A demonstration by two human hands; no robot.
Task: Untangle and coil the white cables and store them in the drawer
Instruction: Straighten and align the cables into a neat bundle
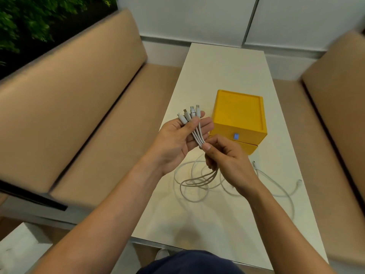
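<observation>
We note the left hand palm-up, thumb pinning four smooth white cables against near-straight fingers, the right hand pinching the bundle below, slack looping on the matte tabletop beside the square yellow drawer box.

Setting: a booth-style seating nook, most likely an office lounge or break area (a café cannot be ruled out). Evidence: two tan upholstered benches, the left bench and the right bench, face each other across a narrow white table. Plain white wall panels with a vertical seam close the far end. Green foliage fills the upper left behind the left bench. On the table: a yellow drawer unit and white cables, desk-type items.
</observation>
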